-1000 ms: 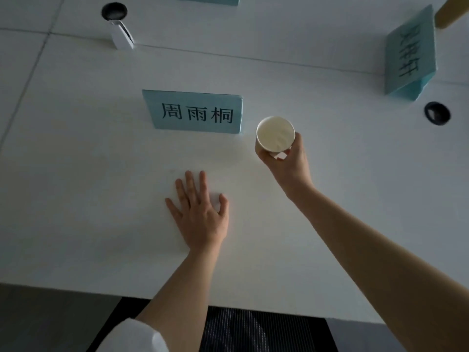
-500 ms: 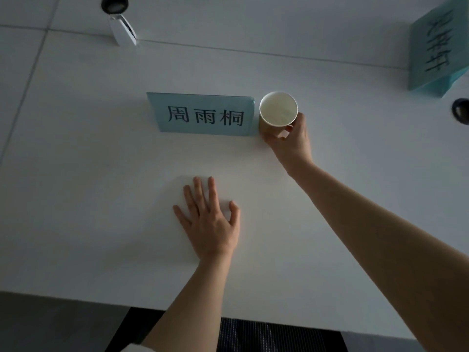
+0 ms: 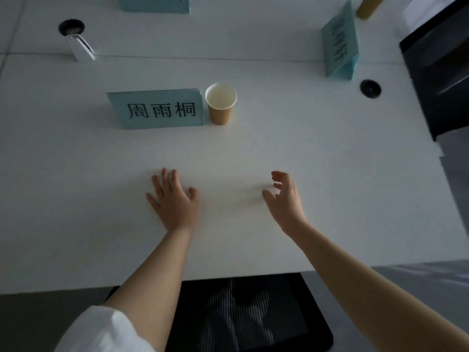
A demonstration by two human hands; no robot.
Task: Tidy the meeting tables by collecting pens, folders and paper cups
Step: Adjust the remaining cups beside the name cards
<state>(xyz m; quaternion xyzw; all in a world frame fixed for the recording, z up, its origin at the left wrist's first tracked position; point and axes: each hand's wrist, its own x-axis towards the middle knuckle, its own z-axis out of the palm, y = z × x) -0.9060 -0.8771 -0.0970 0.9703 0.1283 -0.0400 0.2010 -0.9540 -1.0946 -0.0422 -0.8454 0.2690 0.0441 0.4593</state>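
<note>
Since half a second ago the right hand (image 3: 285, 196) has let go of the paper cup (image 3: 220, 104) and drawn back toward the near edge of the desk (image 3: 317, 148); it now hovers with fingers loosely curled, holding nothing. By the look of it, little is collected yet: that cup stands upright just beside the blue name card (image 3: 157, 109), well apart from both hands. Flat on the desk, fingers spread wide, lies the left hand (image 3: 173, 199). No pens or folders show.

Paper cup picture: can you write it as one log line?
paper cup: upright beside name card | left hand: flat on table | right hand: empty
</note>
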